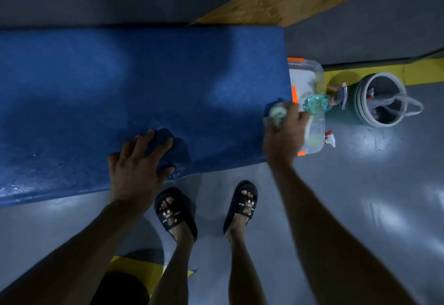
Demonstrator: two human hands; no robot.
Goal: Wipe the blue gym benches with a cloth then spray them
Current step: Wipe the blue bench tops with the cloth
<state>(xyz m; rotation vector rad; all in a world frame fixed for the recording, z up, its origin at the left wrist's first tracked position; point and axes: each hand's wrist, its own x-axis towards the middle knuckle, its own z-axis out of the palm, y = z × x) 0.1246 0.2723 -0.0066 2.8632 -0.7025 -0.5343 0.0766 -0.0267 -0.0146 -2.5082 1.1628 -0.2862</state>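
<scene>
A long blue gym bench point(120, 83) runs across the view from the left edge to the middle right. My left hand point(137, 163) presses a crumpled dark blue cloth point(173, 148) onto the bench's near edge, fingers spread over it. My right hand point(283, 134) grips a pale greenish bottle point(277, 113) at the bench's right end; the bottle is blurred and its top is hidden. A second green-tinted spray bottle point(317, 104) lies across the clear tub just right of that hand.
A clear plastic tub point(310, 71) with orange clips sits on the grey floor at the bench's right end. A dark green bucket point(382, 99) with a rope handle stands further right. A small white sprayer head point(330, 136) lies by the tub. My sandalled feet point(206, 208) stand below the bench.
</scene>
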